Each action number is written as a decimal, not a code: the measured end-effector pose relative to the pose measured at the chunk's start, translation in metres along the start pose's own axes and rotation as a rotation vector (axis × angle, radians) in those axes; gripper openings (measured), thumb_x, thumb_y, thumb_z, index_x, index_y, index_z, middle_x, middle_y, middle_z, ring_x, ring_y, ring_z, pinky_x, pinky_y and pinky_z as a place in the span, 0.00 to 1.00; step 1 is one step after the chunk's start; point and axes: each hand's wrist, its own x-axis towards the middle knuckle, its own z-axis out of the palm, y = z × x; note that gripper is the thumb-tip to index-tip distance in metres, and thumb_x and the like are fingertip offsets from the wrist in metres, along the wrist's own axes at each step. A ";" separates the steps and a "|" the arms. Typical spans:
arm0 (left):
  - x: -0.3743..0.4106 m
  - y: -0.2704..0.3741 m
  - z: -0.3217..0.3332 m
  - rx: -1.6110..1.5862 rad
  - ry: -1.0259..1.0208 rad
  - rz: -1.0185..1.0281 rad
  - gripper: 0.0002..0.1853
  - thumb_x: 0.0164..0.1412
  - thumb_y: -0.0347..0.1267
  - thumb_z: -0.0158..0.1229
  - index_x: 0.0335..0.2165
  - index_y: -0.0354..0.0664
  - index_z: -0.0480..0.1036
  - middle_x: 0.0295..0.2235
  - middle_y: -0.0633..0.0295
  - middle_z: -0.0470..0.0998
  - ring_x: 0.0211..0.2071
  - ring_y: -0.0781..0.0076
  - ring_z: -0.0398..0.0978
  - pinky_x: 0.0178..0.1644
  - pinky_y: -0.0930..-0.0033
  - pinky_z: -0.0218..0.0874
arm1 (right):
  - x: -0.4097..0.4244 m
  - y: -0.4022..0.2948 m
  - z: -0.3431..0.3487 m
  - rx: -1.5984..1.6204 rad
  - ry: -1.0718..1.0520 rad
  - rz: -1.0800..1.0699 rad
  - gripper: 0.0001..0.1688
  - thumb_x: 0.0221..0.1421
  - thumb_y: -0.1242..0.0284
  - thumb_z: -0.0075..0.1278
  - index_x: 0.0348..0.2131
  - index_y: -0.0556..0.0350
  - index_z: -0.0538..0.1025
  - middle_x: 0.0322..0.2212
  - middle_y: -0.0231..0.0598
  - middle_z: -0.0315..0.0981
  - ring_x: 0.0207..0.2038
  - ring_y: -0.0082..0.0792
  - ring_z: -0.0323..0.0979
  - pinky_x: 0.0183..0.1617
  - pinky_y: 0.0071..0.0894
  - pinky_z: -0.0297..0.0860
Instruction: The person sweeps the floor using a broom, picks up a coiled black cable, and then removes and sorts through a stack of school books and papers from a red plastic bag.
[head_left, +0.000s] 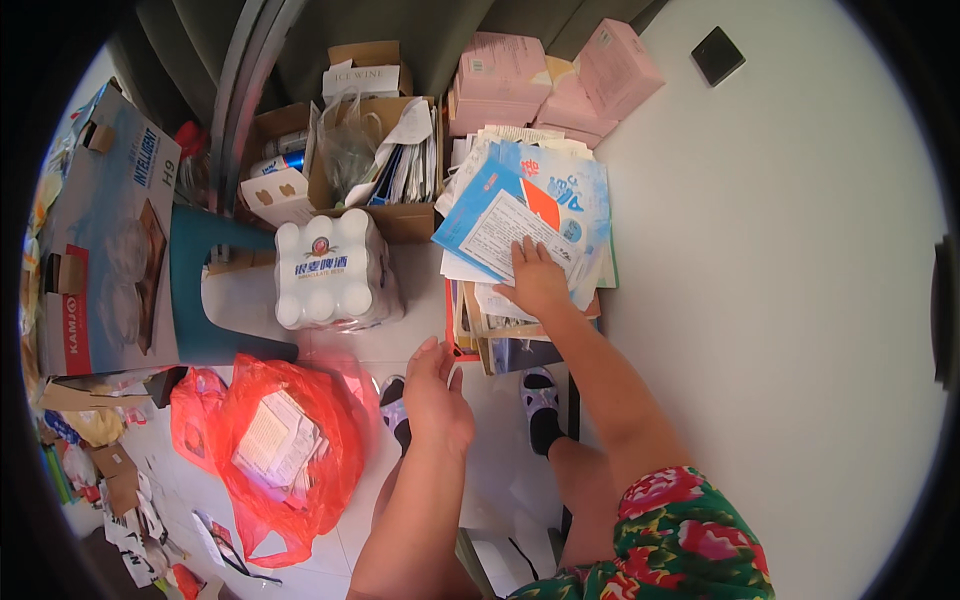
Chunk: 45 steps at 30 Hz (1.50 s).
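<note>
A tall, uneven stack of papers and booklets (589, 180) stands against the wall. Near its top lies a blue folder (465, 217) with a printed white sheet (499, 232) on it. My right hand (538, 281) rests flat on the lower part of that sheet, fingers apart. My left hand (439, 394) hangs in the air just left of the stack's near side, palm partly turned up and holding nothing. A red plastic bag (341, 450) stands open on the floor at the lower left, with printed papers (277, 442) inside.
A shrink-wrapped beer pack (322, 274) stands left of the stack, beside a teal plastic stool (187, 285) and a large printed carton (105, 247). Behind are a cardboard box of papers (405, 225) and pink boxes (502, 71). The white wall (765, 300) bounds the right side.
</note>
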 end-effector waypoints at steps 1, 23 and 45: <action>0.001 0.000 0.001 0.000 -0.003 -0.004 0.18 0.55 0.33 0.48 0.45 0.41 0.63 0.39 0.66 0.67 0.44 0.77 0.61 0.53 0.70 0.46 | -0.004 0.003 0.003 0.004 -0.009 -0.039 0.40 0.39 0.58 0.58 0.50 0.57 0.65 0.50 0.51 0.61 0.51 0.48 0.62 0.48 0.40 0.66; 0.004 -0.008 0.009 0.013 -0.018 -0.043 0.18 0.53 0.33 0.50 0.45 0.42 0.65 0.39 0.67 0.68 0.42 0.77 0.62 0.52 0.71 0.45 | -0.035 0.023 0.010 -0.176 0.203 -0.208 0.25 0.43 0.72 0.50 0.43 0.61 0.68 0.42 0.52 0.68 0.42 0.42 0.71 0.35 0.34 0.71; 0.007 0.000 0.002 0.199 -0.145 0.004 0.25 0.55 0.21 0.39 0.53 0.34 0.53 0.50 0.53 0.62 0.49 0.61 0.63 0.53 0.63 0.54 | 0.045 0.049 -0.027 0.015 0.048 0.115 0.40 0.40 0.69 0.53 0.53 0.59 0.59 0.50 0.57 0.58 0.47 0.51 0.65 0.48 0.40 0.65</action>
